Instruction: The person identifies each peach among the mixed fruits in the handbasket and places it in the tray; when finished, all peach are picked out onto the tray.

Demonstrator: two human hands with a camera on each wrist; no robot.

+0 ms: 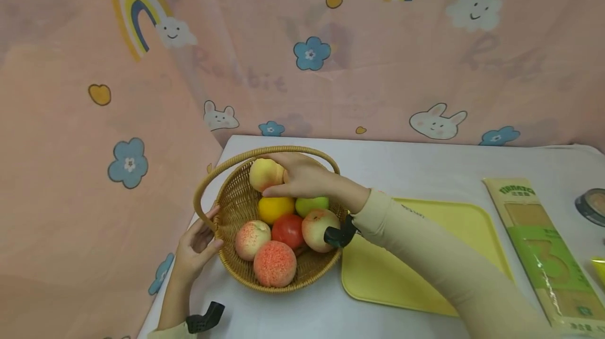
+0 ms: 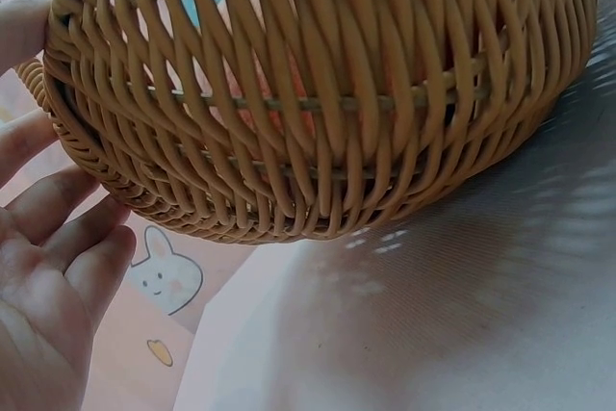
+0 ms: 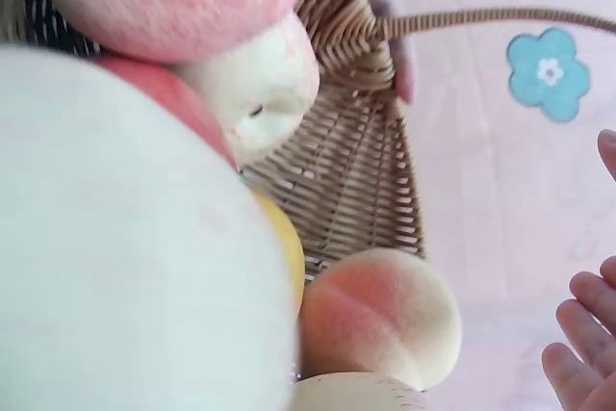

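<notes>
A round wicker basket (image 1: 227,213) with an arched handle (image 1: 200,192) holds several fruits. My left hand (image 1: 191,255) touches the outside of its left rim near the handle's base; in the left wrist view, its fingers (image 2: 48,204) reach the woven edge. Over the back of the basket, my right hand (image 1: 302,173) is spread beside a yellow-pink peach (image 1: 263,173). The right wrist view shows a gap between that peach (image 3: 380,320) and the fingers (image 3: 582,329). A lemon-yellow fruit (image 1: 275,210), a green fruit (image 1: 312,205), a red fruit (image 1: 287,231) and a coral-pink peach (image 1: 275,264) lie below.
A yellow tray (image 1: 454,218) lies right of the basket, partly under my right forearm. Beyond it are a green-and-tan packet (image 1: 543,255) and a dark round object (image 1: 593,205). A printed pink cloth (image 1: 283,13) hangs behind the white table (image 1: 402,168).
</notes>
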